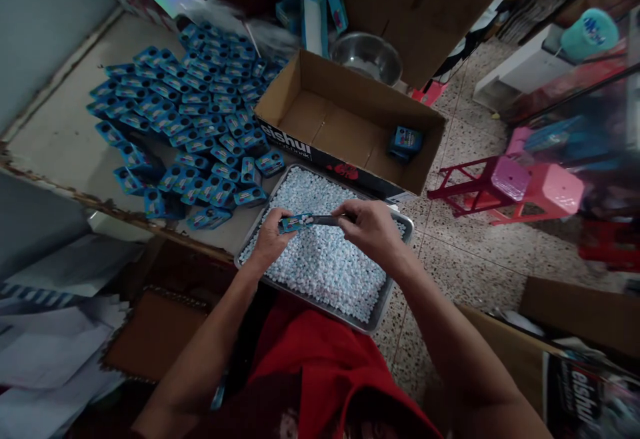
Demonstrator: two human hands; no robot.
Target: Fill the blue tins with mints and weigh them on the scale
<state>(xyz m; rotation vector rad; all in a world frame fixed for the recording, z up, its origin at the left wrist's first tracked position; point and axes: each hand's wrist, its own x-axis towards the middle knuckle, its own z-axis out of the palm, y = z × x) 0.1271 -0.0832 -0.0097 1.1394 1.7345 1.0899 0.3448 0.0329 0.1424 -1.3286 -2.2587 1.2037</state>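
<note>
Steadying a small blue printed carton [293, 224] in the left hand [271, 239] against the slim dark tool [325, 220] pinched in the right hand [371, 229].
Over the silver metal tray [389, 298] of pale pellets [320, 272], level alignment probably limited spills. Leftward, blue cartons [165, 114] crowded the pale tabletop [60, 139]; beyond the tray, an open brown cardboard box's [323, 164] wall hindered forward reach.

Person wears a red garment [320, 366], its fabric creased in loose folds, with a pale patch [289, 424] near the lower edge of view. Left hand [271, 238], right hand [373, 227] and both forearms [445, 322] are bare.
</note>
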